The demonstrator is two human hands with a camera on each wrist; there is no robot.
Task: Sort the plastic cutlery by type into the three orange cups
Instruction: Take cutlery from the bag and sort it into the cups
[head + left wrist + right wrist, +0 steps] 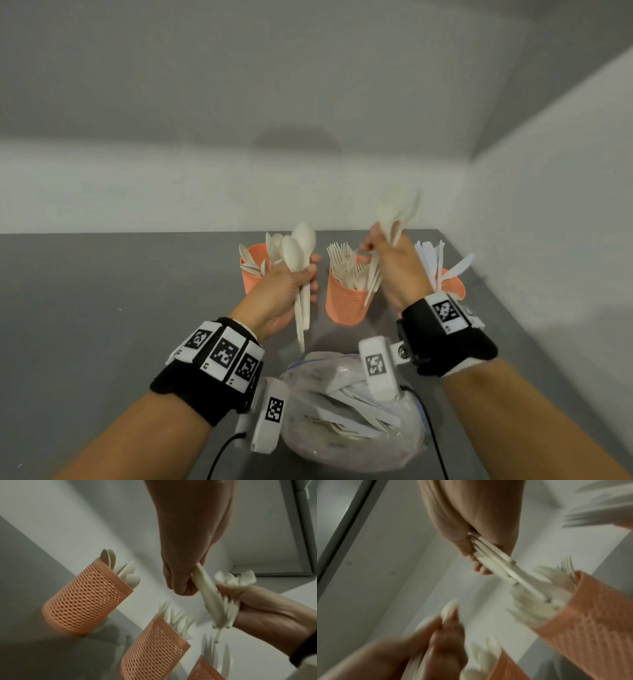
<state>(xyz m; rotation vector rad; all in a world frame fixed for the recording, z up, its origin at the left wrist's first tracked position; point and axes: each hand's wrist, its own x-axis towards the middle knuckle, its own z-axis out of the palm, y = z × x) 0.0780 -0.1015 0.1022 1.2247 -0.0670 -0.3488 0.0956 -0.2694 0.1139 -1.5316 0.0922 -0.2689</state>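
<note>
Three orange mesh cups stand in a row at the back of the table: the left cup point(251, 277) with spoons, the middle cup point(344, 305) with forks, the right cup point(454, 284) with knives. My left hand point(291, 284) grips a few white spoons point(301, 250) by their handles, bowls up, in front of the left cup. My right hand point(390, 260) grips a blurred bundle of cutlery point(397, 212) raised above the middle cup; fork tines point(240, 577) show over it in the left wrist view. The handles point(494, 559) slant toward the fork cup point(590, 608).
A clear plastic bag point(352, 411) with several more white pieces lies at the near edge between my forearms. The grey table point(102, 308) ends at a white wall behind the cups and another wall close on the right. Black cables point(435, 445) trail beside the bag.
</note>
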